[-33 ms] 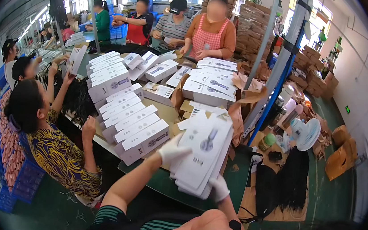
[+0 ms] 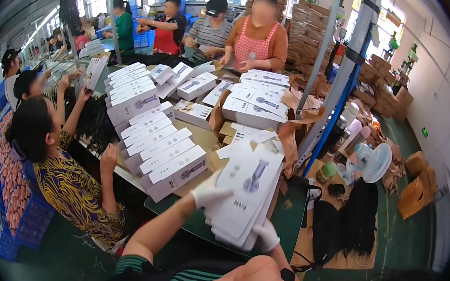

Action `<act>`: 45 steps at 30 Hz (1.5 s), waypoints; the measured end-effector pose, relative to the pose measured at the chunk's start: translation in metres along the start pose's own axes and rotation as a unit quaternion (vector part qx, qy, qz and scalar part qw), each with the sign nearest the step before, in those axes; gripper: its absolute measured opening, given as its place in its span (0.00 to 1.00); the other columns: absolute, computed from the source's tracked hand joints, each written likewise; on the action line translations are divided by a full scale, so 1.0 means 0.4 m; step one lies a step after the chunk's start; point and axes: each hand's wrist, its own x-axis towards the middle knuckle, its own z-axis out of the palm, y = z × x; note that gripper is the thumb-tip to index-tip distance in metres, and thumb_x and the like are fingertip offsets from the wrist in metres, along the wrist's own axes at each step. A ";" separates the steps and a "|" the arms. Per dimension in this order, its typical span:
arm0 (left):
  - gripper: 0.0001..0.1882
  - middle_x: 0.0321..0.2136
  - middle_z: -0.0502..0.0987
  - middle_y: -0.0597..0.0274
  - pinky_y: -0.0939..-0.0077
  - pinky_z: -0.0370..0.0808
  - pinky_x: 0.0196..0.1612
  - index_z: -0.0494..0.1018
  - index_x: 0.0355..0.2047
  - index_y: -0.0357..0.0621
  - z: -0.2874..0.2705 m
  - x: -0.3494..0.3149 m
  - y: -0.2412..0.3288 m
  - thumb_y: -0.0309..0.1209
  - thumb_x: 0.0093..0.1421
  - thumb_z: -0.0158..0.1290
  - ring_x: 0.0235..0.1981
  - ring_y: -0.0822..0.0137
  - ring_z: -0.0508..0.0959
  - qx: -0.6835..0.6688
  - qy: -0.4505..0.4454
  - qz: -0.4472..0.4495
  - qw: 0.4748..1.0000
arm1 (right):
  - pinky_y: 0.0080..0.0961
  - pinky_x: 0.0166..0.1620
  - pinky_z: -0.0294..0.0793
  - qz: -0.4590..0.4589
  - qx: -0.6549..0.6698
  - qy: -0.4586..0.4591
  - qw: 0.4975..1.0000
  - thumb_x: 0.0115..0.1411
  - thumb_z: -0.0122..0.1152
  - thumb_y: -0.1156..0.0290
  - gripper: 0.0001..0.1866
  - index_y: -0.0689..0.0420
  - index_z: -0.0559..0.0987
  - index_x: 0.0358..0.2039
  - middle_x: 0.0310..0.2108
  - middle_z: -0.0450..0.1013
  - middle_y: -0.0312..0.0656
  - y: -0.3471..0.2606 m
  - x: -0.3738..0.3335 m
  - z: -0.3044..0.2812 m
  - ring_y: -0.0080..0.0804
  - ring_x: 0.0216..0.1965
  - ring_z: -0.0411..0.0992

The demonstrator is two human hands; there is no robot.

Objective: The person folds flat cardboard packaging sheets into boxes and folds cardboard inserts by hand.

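Note:
Both my hands wear white gloves and hold a stack of flat, unfolded white fan cartons (image 2: pixel 243 203) with a purple hand-fan picture on top. My left hand (image 2: pixel 211 192) presses against the stack's left side, its fingers partly over the top carton. At the lower right corner my right hand (image 2: pixel 266 236) grips the edge, with some fingers hidden beneath. The stack slants over the near edge of the green table (image 2: pixel 200 223). Just beyond it stands an open brown carton (image 2: pixel 228 132) with more white cartons at its top.
Rows of assembled white fan boxes (image 2: pixel 171 157) stand left of the stack. A co-worker in a patterned top (image 2: pixel 75 185) sits close on the left. A metal post (image 2: pixel 331 91) rises at the right, near a small fan (image 2: pixel 373 161) and black cords (image 2: pixel 358 217).
The carton stack has shifted slightly toward me, and both my hands have moved with it. My grip looks much the same.

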 end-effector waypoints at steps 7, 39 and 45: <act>0.48 0.60 0.66 0.52 0.68 0.64 0.62 0.51 0.66 0.35 0.045 -0.297 -0.193 0.27 0.48 0.65 0.60 0.61 0.67 -0.087 0.046 -0.032 0.995 | 0.30 0.57 0.68 0.017 -0.146 -0.116 0.982 0.58 0.66 0.67 0.32 0.62 0.67 0.60 0.54 0.71 0.42 0.332 -0.089 -0.168 0.28 0.54 0.69; 0.44 0.50 0.75 0.48 0.67 0.73 0.53 0.61 0.61 0.37 0.128 -0.354 -0.015 0.37 0.45 0.66 0.50 0.59 0.76 0.208 0.076 -0.118 0.968 | 0.45 0.59 0.61 -0.186 -0.730 0.092 0.652 0.55 0.59 0.57 0.27 0.58 0.73 0.52 0.53 0.70 0.50 -0.091 0.072 0.157 0.50 0.57 0.65; 0.46 0.50 0.74 0.48 0.65 0.72 0.53 0.56 0.63 0.36 0.008 -0.204 -0.297 0.34 0.46 0.65 0.50 0.57 0.75 0.028 0.074 -0.071 0.994 | 0.45 0.61 0.61 -0.153 -0.697 0.147 0.685 0.57 0.58 0.55 0.26 0.58 0.73 0.52 0.57 0.67 0.47 -0.081 0.127 0.104 0.51 0.60 0.62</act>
